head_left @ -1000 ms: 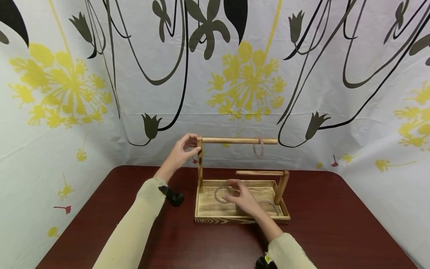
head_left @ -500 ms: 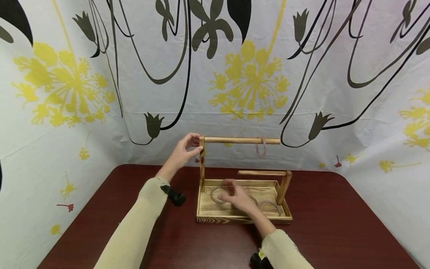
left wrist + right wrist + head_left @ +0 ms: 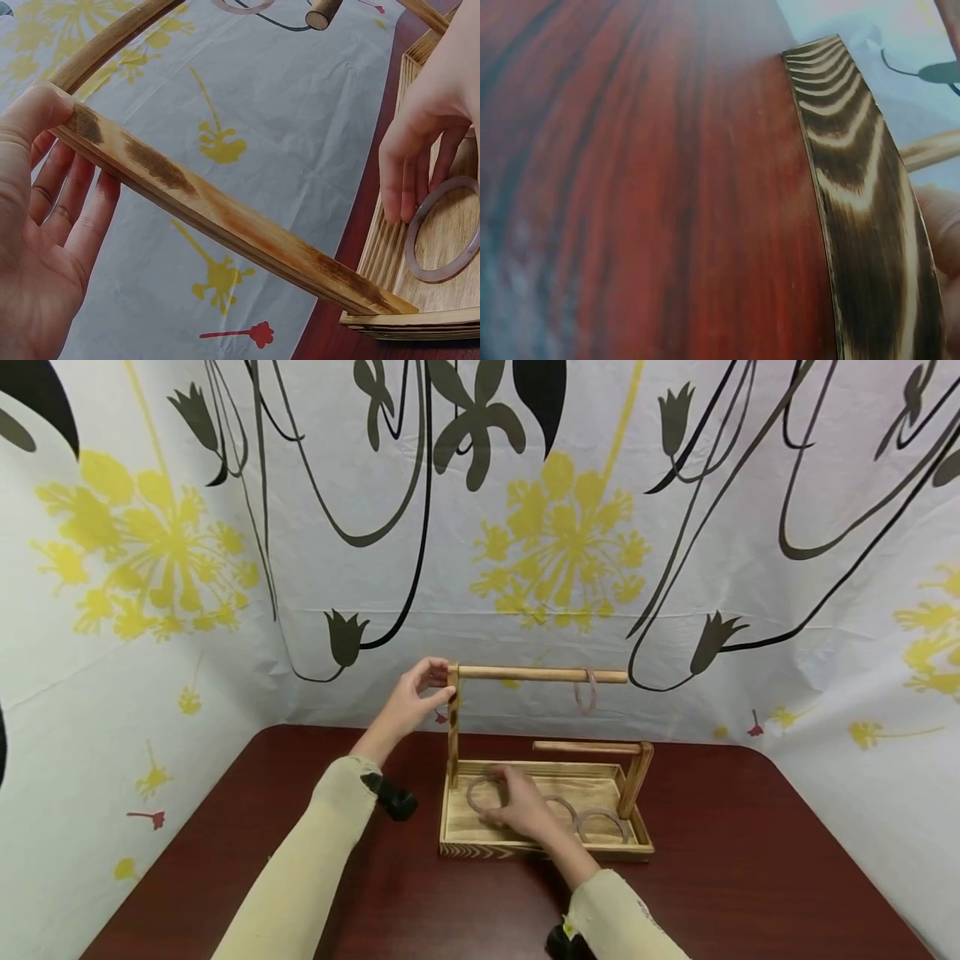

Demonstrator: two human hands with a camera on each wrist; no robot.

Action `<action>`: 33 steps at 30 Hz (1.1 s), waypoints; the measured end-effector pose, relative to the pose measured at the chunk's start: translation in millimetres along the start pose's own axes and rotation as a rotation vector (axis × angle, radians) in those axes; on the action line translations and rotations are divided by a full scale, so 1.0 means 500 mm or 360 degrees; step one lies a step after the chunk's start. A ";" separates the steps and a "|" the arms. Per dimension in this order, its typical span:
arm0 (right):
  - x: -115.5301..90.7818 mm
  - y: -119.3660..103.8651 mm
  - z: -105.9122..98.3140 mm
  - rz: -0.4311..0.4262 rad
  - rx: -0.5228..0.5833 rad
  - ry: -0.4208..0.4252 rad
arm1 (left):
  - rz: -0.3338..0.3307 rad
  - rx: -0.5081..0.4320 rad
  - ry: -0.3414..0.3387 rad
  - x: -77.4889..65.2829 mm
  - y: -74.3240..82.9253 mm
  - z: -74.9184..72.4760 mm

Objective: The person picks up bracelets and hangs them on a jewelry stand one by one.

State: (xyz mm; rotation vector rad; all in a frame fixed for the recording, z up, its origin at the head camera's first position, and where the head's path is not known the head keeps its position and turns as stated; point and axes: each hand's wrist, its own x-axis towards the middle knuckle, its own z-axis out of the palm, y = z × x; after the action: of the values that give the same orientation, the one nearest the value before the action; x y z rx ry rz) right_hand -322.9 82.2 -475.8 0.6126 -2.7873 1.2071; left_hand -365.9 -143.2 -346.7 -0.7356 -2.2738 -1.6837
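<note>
A wooden stand with a shallow tray (image 3: 480,850) has a tall post (image 3: 453,735) at its left end. My left hand (image 3: 408,700) holds the top of that post, thumb on one face and fingers behind, as the left wrist view shows. Inside the tray, my right hand (image 3: 525,806) has thumb and fingers curved round the edge of the leftmost bangle (image 3: 469,793), which is pale and mauve-grey. The left wrist view shows the right fingertips at the rim of this bangle (image 3: 435,276). Only part of the right hand (image 3: 943,232) shows behind the tray wall in the right wrist view.
Another bangle (image 3: 595,693) hangs near the free end of the upper bar (image 3: 517,673). Two more bangles lie in the tray, a middle bangle (image 3: 573,814) and a right bangle (image 3: 602,841). A lower bar (image 3: 585,747) juts left from a short post (image 3: 634,781).
My right hand has moved left, and its fingers have closed in on the leftmost bangle. That bangle has shifted slightly left in the tray. My left hand stays on the post.
</note>
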 end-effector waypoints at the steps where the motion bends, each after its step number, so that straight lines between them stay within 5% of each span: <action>1: 0.001 0.000 0.001 -0.0010 -0.0042 0.0004 | 0.0008 0.0004 0.0001 0.000 0.000 0.000; 8: 0.006 -0.007 0.001 -0.0037 -0.0191 -0.0001 | 0.0027 0.0015 0.0003 0.003 -0.001 -0.002; 14: 0.003 -0.004 -0.007 -0.0030 -0.0129 -0.0048 | 0.0010 -0.0016 -0.0008 0.005 0.000 0.000; 19: -0.003 -0.002 -0.016 -0.0074 0.0048 -0.0117 | 0.0003 -0.0004 0.0003 0.001 0.004 -0.003; 27: -0.014 -0.012 -0.027 -0.0108 0.0632 -0.0306 | -0.0028 0.0032 -0.0014 0.004 0.007 -0.008; 33: -0.030 -0.018 -0.026 -0.0051 0.0729 -0.0271 | -0.0030 0.0030 -0.0033 0.000 0.005 -0.003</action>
State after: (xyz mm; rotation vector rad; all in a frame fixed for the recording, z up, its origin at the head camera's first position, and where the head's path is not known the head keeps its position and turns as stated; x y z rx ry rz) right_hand -307.3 90.7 -463.4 0.8149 -2.6179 1.8888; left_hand -365.1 -144.2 -344.2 -0.7331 -2.3147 -1.6678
